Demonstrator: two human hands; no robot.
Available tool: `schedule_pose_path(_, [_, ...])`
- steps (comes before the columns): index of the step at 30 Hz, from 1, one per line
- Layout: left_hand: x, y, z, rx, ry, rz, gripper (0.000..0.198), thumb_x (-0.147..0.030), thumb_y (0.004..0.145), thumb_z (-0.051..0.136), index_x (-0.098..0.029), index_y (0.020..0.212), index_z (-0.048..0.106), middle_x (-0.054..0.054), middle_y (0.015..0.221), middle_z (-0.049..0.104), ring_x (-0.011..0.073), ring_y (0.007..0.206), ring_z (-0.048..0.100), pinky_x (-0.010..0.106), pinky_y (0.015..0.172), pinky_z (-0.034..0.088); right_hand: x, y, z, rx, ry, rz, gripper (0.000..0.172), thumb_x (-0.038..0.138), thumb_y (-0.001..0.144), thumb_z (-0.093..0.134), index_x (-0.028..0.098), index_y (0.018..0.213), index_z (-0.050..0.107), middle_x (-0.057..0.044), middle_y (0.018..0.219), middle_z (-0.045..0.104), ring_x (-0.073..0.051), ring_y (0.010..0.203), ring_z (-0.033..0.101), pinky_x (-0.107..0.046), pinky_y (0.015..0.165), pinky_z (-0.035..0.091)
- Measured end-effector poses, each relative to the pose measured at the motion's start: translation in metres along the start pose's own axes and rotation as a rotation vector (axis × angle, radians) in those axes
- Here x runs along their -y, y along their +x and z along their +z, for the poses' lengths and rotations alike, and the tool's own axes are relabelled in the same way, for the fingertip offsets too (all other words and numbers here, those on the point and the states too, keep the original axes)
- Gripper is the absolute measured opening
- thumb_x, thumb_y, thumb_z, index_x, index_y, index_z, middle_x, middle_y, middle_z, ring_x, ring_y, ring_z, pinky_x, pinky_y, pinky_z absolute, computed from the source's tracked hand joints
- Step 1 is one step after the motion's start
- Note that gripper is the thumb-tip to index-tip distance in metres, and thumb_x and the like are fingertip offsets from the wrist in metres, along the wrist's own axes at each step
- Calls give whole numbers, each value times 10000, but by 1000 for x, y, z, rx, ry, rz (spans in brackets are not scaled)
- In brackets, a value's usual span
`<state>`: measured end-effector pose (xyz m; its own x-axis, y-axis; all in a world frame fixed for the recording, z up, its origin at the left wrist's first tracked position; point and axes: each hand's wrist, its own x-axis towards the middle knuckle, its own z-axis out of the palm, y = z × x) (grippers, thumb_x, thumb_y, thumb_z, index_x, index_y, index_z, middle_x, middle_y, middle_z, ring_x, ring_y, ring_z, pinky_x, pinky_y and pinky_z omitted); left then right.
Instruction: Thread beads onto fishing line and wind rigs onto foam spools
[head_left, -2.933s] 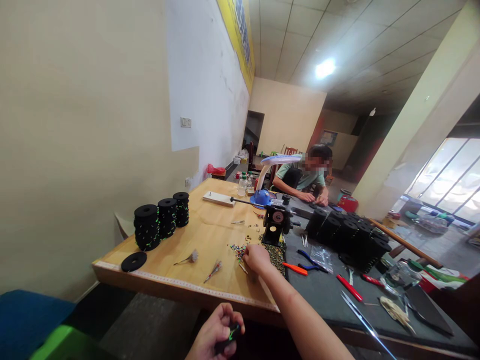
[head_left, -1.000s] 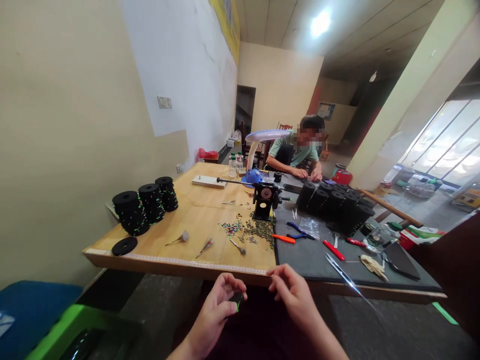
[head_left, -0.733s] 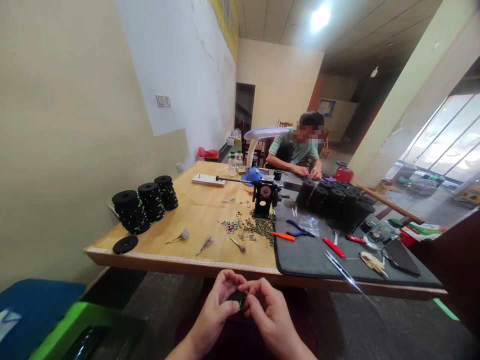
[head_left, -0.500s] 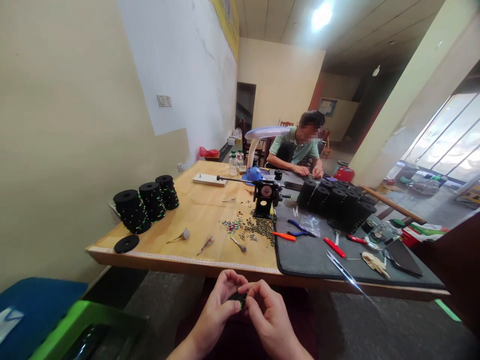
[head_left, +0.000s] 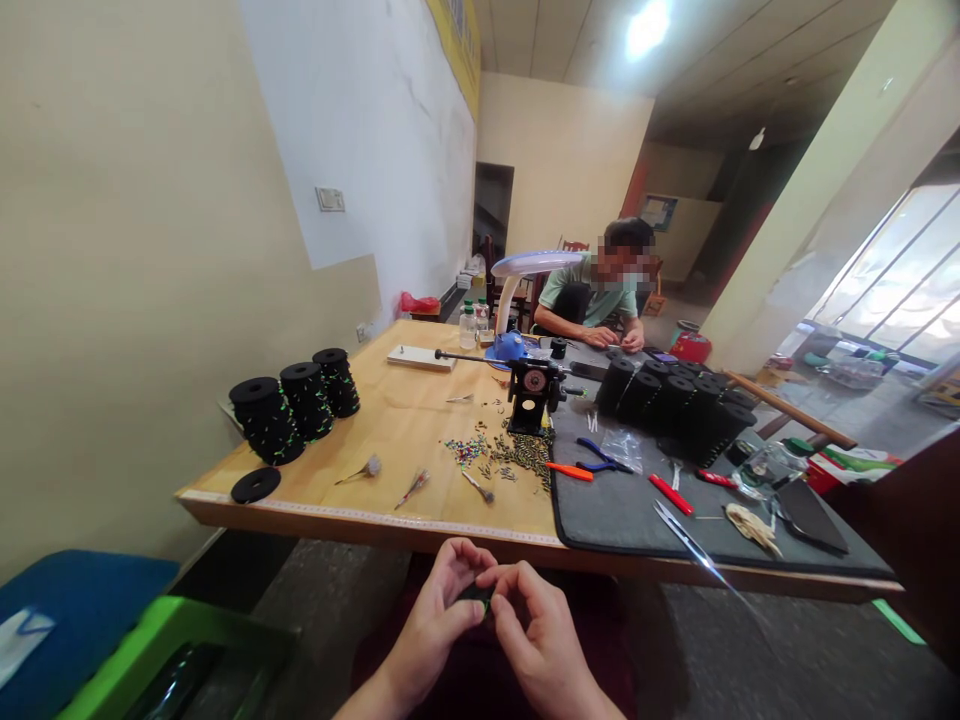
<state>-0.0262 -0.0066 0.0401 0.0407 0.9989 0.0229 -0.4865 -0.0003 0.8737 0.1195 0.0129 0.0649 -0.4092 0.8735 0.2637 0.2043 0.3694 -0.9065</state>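
Just off the table's near edge, my left hand [head_left: 439, 612] is closed around a small black foam spool [head_left: 472, 593], mostly hidden by the fingers. A bit of bright green shows at its side. My right hand [head_left: 538, 618] meets it from the right, thumb and fingertips pinched together at the spool's edge. Whatever lies in that pinch is too small to make out. Stacks of black foam spools with green bits [head_left: 264, 425] stand at the table's left, and a single black foam disc [head_left: 256, 485] lies flat in front of them.
Feather-like tufts [head_left: 412, 487] and loose small metal parts [head_left: 529, 452] lie on the wooden table [head_left: 315, 500]. A black winding device [head_left: 529, 395] stands mid-table. On the grey mat [head_left: 600, 520] are pliers [head_left: 600, 458], scissors [head_left: 686, 535] and a jar [head_left: 772, 468]. A co-worker [head_left: 600, 300] sits opposite.
The view has shifted very slightly. Both hands keep nearly the same hold, with only a tiny movement of the fingers at the black foam spool.
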Motion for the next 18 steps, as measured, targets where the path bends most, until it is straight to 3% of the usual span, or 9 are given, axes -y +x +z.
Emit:
schedule_pose_path(10, [4, 1, -3, 35, 148, 128, 350, -135, 663, 619, -223, 982, 504, 44, 993, 587, 241, 1014, 519, 383, 935, 363, 3, -2, -2, 26, -35, -24, 114, 230, 860, 492, 166, 856, 587, -40, 777, 630, -151, 698, 579, -231, 655, 458])
schedule_pose_path(18, [4, -1, 1, 15, 172, 113, 340, -131, 671, 616, -228, 975, 497, 42, 1007, 586, 244, 1030, 523, 381, 940, 363, 3, -3, -4, 36, -40, -31, 88, 204, 852, 503, 177, 795, 564, -61, 859, 657, -164, 746, 601, -248, 697, 459])
